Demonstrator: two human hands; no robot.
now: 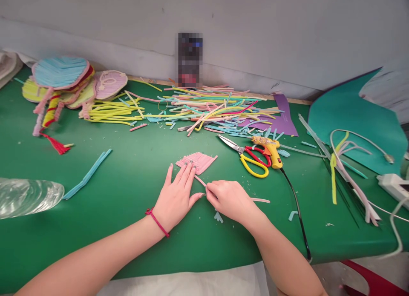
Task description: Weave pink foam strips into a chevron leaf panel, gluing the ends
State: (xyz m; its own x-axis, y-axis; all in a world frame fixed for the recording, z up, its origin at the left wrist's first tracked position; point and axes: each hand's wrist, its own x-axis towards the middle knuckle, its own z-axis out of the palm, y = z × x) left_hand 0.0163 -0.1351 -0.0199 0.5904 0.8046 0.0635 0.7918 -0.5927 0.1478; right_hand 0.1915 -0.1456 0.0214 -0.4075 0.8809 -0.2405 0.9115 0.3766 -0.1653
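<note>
My left hand (177,195) lies flat on the green table (134,219), fingers stretched out, fingertips pressing the near edge of a pink woven strip piece (198,161). My right hand (227,199) is closed in a pinch on a thin pink strip (200,181) that runs up to the woven piece; another pink strip end (260,200) shows from behind that hand. A red string bracelet (157,222) is on my left wrist.
Yellow-and-red scissors (252,159) and a yellow glue gun (271,150) with a black cord lie right of the piece. A heap of coloured strips (207,108) fills the back. Finished woven fans (60,79) sit back left, teal sheet (351,117) right, clear bottle (28,196) left.
</note>
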